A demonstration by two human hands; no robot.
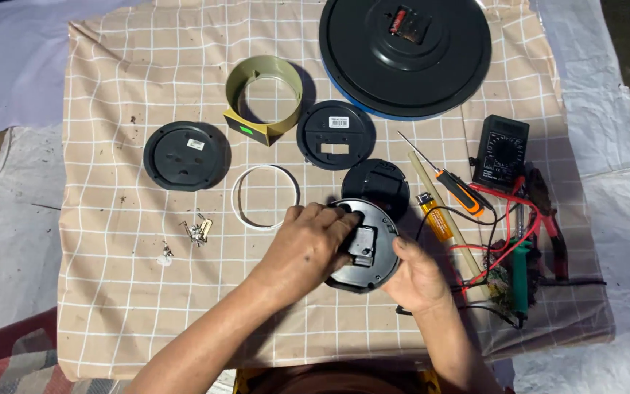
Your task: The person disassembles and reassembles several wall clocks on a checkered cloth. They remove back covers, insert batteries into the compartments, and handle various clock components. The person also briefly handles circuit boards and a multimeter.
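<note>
Both my hands are on a small round black clock back (366,252) that lies on the checked beige cloth (125,87). My left hand (311,244) covers its left half, fingers curled over the top edge beside the square mechanism block in its middle. My right hand (415,273) grips its lower right rim. Just behind it lies another round black disc (377,182).
A white ring (238,197), a black round cover (185,155), an olive band (264,98), a second black cover (335,135) and a large black clock back (405,55) lie further off. Small screws (197,231) sit at the left. To the right are an orange screwdriver (457,190), a multimeter (501,152), red and black leads and pliers (548,219).
</note>
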